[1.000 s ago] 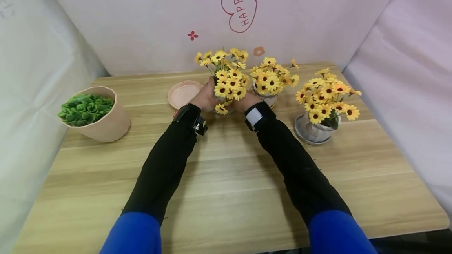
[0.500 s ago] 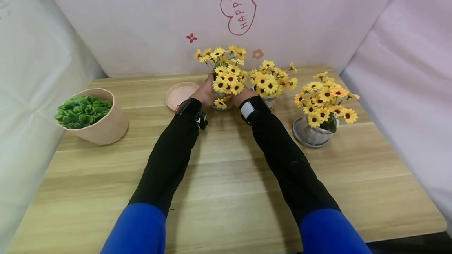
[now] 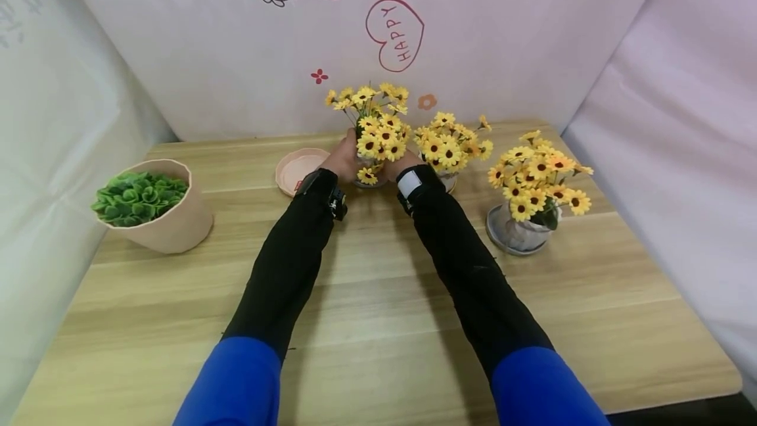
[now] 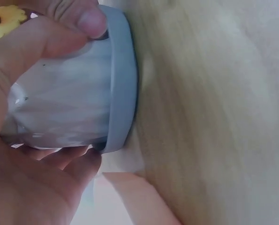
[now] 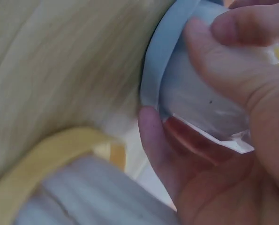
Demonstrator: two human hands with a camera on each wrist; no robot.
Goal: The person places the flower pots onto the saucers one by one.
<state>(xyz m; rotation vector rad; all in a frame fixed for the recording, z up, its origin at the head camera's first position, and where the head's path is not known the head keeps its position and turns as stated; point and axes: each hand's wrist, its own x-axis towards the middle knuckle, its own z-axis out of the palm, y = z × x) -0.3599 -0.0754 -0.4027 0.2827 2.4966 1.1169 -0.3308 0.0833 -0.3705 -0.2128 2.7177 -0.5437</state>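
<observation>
A marbled grey-white flowerpot (image 4: pixel 69 98) with yellow daisy-like flowers (image 3: pixel 381 133) stands in a grey-blue saucer (image 4: pixel 124 89) near the back of the table. My left hand (image 3: pixel 343 158) grips its left side, thumb in front and fingers behind. From the other side my right hand (image 3: pixel 400 165) holds the same pot (image 5: pixel 195 93), with a fingertip touching the saucer rim (image 5: pixel 153 70) in the right wrist view. Both thumbs lie close together on the pot's near side. The flowers hide much of the pot in the head view.
A pink saucer (image 3: pixel 296 173) lies just left of my left hand. Farther left stands a pink pot (image 3: pixel 183 222) of green leaves. To the right are two more yellow-flowered pots, one in a yellow saucer (image 5: pixel 78 138), one in a grey saucer (image 3: pixel 503 238). A printed cloth (image 3: pixel 473 38) hangs behind.
The head view has tilted up a little, so everything sits lower in it. Both hands stay round the flowerpot, and the right forearm has drawn slightly inward.
</observation>
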